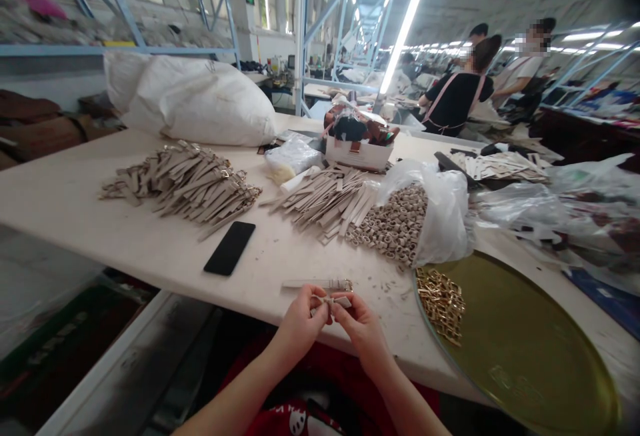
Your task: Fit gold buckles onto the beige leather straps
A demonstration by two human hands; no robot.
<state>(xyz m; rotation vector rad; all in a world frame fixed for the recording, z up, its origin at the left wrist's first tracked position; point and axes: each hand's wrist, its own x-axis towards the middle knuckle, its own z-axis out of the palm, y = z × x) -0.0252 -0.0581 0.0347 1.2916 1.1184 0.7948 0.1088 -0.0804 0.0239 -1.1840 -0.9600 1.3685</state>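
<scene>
My left hand (301, 318) and my right hand (359, 321) meet at the near edge of the pale table (75, 203), fingers pinched together on a small beige strap piece (330, 301). Just beyond them lies one finished strap with a gold buckle (318, 284). To the right, a heap of gold buckles (441, 304) sits on a round olive tray (525, 349). A pile of small beige loops (395, 224) spills from a clear plastic bag (445, 213). Plain beige strips (327, 199) lie in the middle, and buckled straps (185, 183) are heaped at the left.
A black phone (229, 248) lies left of my hands. A big white sack (200, 99) and a white box of dark items (359, 143) stand at the back. Plastic bags (575, 213) crowd the right. People in aprons (457, 93) work at tables beyond.
</scene>
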